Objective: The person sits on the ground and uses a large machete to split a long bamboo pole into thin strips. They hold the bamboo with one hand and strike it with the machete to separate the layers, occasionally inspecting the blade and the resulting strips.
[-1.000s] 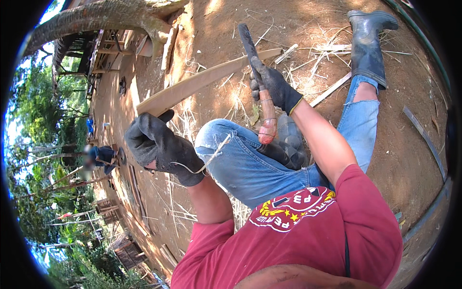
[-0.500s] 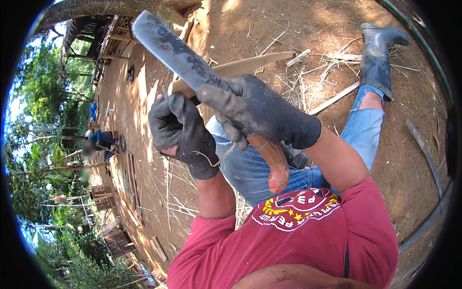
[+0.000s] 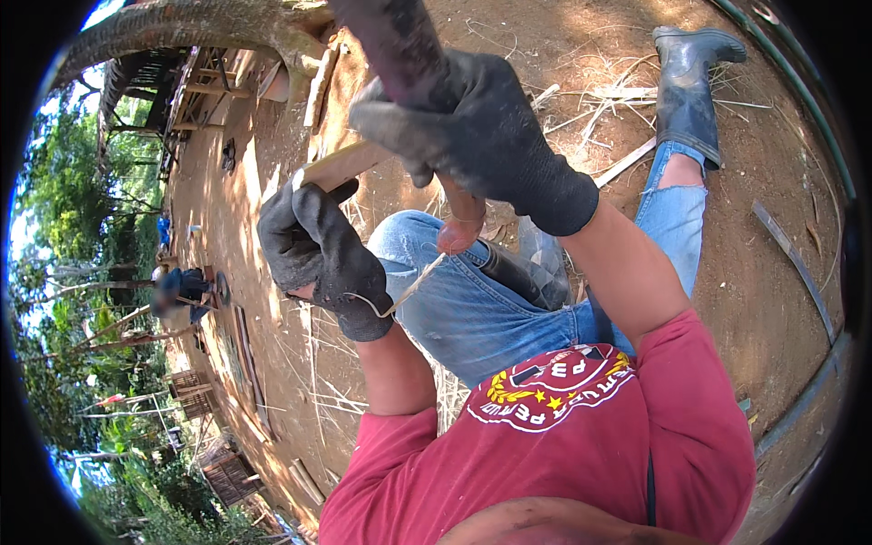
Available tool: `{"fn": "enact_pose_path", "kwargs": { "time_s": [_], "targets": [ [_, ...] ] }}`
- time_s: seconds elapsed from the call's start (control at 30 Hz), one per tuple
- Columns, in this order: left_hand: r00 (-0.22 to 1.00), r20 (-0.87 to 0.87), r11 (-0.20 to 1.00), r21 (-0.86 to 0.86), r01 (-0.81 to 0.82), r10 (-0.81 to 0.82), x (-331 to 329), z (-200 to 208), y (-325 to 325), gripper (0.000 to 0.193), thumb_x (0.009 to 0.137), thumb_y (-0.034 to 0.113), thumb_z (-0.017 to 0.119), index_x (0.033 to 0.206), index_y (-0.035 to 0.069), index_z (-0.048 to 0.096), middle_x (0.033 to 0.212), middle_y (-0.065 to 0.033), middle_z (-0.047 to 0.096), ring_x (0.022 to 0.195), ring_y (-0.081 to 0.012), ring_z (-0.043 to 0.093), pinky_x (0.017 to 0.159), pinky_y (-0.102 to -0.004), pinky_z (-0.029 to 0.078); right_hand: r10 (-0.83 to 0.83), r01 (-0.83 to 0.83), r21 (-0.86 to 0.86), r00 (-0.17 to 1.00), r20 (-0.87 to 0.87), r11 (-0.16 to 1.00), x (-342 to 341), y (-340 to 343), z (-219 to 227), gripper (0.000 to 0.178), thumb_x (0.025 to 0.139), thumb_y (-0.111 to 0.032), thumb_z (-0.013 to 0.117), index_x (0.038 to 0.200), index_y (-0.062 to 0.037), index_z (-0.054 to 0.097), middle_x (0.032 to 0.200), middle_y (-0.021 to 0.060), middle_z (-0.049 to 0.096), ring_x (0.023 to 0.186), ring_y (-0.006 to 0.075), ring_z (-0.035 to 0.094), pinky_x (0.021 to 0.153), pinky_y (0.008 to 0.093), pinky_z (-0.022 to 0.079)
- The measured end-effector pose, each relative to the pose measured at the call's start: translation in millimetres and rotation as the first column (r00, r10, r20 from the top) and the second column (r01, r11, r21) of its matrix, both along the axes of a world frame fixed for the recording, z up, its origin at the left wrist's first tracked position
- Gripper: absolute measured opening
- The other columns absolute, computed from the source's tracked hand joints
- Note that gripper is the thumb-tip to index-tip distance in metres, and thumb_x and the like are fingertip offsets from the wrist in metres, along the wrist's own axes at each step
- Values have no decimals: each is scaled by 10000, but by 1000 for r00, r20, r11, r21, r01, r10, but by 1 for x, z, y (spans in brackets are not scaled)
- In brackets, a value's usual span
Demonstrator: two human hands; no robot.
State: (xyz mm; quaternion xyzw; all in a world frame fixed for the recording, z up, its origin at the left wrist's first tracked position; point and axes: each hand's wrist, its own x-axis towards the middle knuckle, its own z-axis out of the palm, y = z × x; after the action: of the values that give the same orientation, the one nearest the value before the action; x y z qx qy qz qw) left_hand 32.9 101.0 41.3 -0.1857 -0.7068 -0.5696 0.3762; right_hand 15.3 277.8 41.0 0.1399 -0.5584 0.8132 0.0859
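My right hand (image 3: 490, 136), in a dark work glove, is closed around the grip of a machete. The machete's dark blade (image 3: 400, 41) runs up past the top edge of the picture, somewhat blurred. Its reddish-brown handle end (image 3: 461, 229) sticks out below the fist, above my bent knee. In my gloved left hand (image 3: 322, 250) is the end of a pale wooden strip (image 3: 345, 165), held between curled fingers. The strip's far part is hidden behind my right hand. A thin cord (image 3: 418, 286) stretches from my left wrist to the handle's end.
Pale shavings (image 3: 609, 100) litter the brown ground near my outstretched leg in its rubber boot (image 3: 690, 86). A flat grey strip (image 3: 795, 259) lies at the right. A thick trunk (image 3: 200, 32) crosses the upper left. Another person (image 3: 186, 289) sits far off at the left.
My right hand has lifted the machete up and away, and its blade now leaves the top of the picture. My left hand has shifted slightly left with the wooden strip.
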Motion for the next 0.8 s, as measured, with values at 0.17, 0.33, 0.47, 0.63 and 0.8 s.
{"fn": "enact_pose_path", "kwargs": {
  "time_s": [0.17, 0.33, 0.47, 0.63, 0.8],
  "targets": [
    [991, 8, 991, 10, -132, 131, -8, 3, -7, 281, 922, 163, 622, 1089, -48, 540, 1077, -185, 613, 762, -261, 679, 631, -326, 591, -247, 359, -234, 882, 401, 903, -35, 49, -67, 285, 906, -321, 655, 906, -48, 574, 722, 37, 580, 598, 129, 615, 555, 276, 537],
    [999, 40, 997, -77, 21, -18, -15, 23, -3, 258, 966, 179, 501, 1145, -4, 537, 1222, -201, 559, 905, -262, 654, 599, -286, 587, -26, 239, -326, 839, 543, 915, -9, 60, -168, 276, 942, -214, 531, 1132, -36, 440, 827, 89, 530, 656, 218, 664, 542, 328, 584],
    [973, -36, 965, -140, 223, -230, -23, 13, -26, 197, 1003, 116, 436, 1151, 88, 563, 1231, -210, 510, 951, -287, 633, 595, -306, 606, -55, 202, -238, 858, 510, 950, 19, 18, -118, 255, 996, -270, 508, 1125, -52, 488, 862, 45, 530, 671, 136, 611, 566, 278, 534],
    [983, -13, 963, -206, 174, -181, -15, 11, -24, 230, 1001, 144, 456, 1189, 53, 553, 1262, -170, 490, 1042, -286, 598, 732, -341, 611, -146, 152, 89, 987, -71, 984, 48, -27, -29, 363, 979, -313, 560, 1300, -147, 528, 848, 90, 538, 686, 229, 605, 609, 325, 515],
    [937, 346, 999, 14, 39, -42, 2, 16, -19, 365, 1014, 237, 422, 1225, -48, 513, 1096, -129, 603, 1001, -225, 624, 729, -326, 568, -286, 390, 264, 890, -355, 882, 52, -48, -10, 476, 928, -370, 628, 1382, -250, 550, 813, 101, 524, 613, 266, 585, 556, 368, 488]
  ]
}}
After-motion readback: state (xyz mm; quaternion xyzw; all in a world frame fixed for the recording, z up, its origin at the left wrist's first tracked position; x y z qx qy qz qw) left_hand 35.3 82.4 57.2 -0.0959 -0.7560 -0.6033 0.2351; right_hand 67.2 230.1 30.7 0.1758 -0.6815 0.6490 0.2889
